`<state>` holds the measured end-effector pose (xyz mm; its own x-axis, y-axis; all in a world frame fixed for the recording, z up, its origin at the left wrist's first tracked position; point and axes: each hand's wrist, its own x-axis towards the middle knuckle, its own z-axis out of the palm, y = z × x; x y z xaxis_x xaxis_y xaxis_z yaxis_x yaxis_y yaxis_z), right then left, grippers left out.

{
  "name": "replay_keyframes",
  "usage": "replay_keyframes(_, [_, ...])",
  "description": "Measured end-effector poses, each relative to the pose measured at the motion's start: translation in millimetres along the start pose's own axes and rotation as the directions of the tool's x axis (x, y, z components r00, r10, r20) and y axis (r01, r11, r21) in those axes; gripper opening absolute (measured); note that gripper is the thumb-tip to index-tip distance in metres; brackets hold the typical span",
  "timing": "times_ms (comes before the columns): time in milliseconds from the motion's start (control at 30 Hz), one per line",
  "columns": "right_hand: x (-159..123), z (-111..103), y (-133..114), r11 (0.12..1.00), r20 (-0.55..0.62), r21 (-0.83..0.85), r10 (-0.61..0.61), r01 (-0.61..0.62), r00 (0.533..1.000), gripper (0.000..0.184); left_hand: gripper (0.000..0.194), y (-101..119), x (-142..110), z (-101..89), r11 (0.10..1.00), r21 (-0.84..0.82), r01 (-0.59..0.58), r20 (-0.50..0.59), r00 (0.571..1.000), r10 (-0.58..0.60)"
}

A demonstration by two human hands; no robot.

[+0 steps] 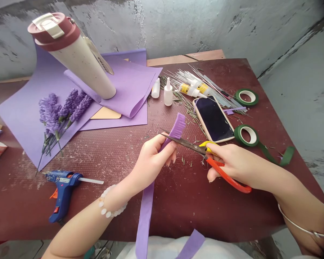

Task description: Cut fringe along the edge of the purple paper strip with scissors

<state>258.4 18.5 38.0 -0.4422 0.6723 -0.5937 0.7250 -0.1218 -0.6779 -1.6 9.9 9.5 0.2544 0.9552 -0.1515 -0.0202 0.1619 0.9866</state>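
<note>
Pinched between the fingers of my left hand [155, 158] is a long purple paper strip [145, 212]. Its upper end stands above the fingers and is cut into a comb-like fringe along one edge. The rest of the strip hangs below the hand over the table's front edge, with another purple length lying on the lap. My right hand [229, 163] is closed around scissors [190, 144] with a yellow and a red handle. The blades cross the strip just below the fringe, close to my left fingertips.
Purple lavender-like flowers [52, 113] lie on purple paper sheets [18, 108] beside a tall tumbler [83, 68]. A blue glue gun [63, 192] rests at left. Behind the hands are a phone [214, 118], small glue bottles [167, 93], thin wires [183, 77] and green tape rolls [245, 135].
</note>
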Motion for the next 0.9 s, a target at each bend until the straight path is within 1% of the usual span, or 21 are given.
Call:
replay_keyframes(67, [-0.2, -0.3, 1.4, 1.0, -0.009, -0.009, -0.012, 0.012, 1.0, 0.02, 0.026, -0.2, 0.8, -0.2, 1.0, -0.001, 0.005, -0.001, 1.0, -0.005])
replay_keyframes(233, [4.1, -1.2, 12.1, 0.997, -0.036, -0.051, -0.062, 0.06, 0.997, 0.033, 0.025, -0.4, 2.6, -0.3, 1.0, 0.006, 0.021, -0.003, 1.0, -0.021])
replay_keyframes(300, [5.2, -1.3, 14.6, 0.995, -0.054, -0.044, -0.087, 0.084, 0.995, 0.031, 0.025, -0.4, 2.8, -0.4, 1.0, -0.002, 0.023, 0.001, 1.0, -0.023])
replay_keyframes(367, [5.2, -1.5, 15.7, 0.995, -0.063, -0.005, -0.1, 0.1, 0.993, 0.023, 0.024, -0.5, 2.5, -0.9, 1.0, -0.02, 0.024, 0.007, 1.0, -0.024])
replay_keyframes(400, [5.1, -1.6, 16.3, 0.994, -0.055, 0.019, -0.103, 0.104, 0.993, 0.019, 0.023, -0.6, 2.2, -1.3, 0.999, -0.041, 0.022, 0.013, 1.0, -0.021])
replay_keyframes(467, [5.0, -2.0, 18.9, 0.992, -0.009, 0.06, -0.114, 0.114, 0.993, 0.018, 0.025, -1.1, 1.4, -2.3, 0.994, -0.11, 0.012, 0.043, 0.999, -0.007])
replay_keyframes(533, [5.5, -2.4, 24.3, 0.988, 0.046, 0.096, -0.128, 0.123, 0.991, 0.022, 0.03, -1.5, 0.8, -3.4, 0.981, -0.196, -0.003, 0.092, 0.996, 0.021])
replay_keyframes(600, [6.8, -2.6, 32.3, 0.983, 0.089, 0.131, -0.142, 0.129, 0.986, 0.026, 0.035, -1.7, 0.2, -4.1, 0.969, -0.249, -0.013, 0.126, 0.991, 0.046])
replay_keyframes(667, [8.8, -2.6, 41.4, 0.98, 0.129, 0.17, -0.13, 0.107, 0.983, 0.028, 0.037, -1.3, -0.4, -4.0, 0.969, -0.249, -0.01, 0.119, 0.992, 0.041])
replay_keyframes(733, [10.9, -2.8, 49.3, 0.976, 0.17, 0.194, -0.128, 0.094, 0.977, 0.033, 0.036, -0.2, -1.1, -3.2, 0.974, -0.224, 0.011, 0.089, 0.996, 0.009])
replay_keyframes(833, [12.9, -3.7, 54.5, 0.974, 0.183, 0.175, -0.177, 0.145, 0.967, 0.047, 0.037, 1.6, -2.0, -1.6, 0.982, -0.183, 0.044, 0.069, 0.997, -0.032])
replay_keyframes(900, [13.1, -3.9, 53.0, 0.978, 0.187, 0.142, -0.181, 0.156, 0.965, 0.053, 0.038, 2.3, -2.2, -0.7, 0.986, -0.155, 0.059, 0.077, 0.996, -0.048])
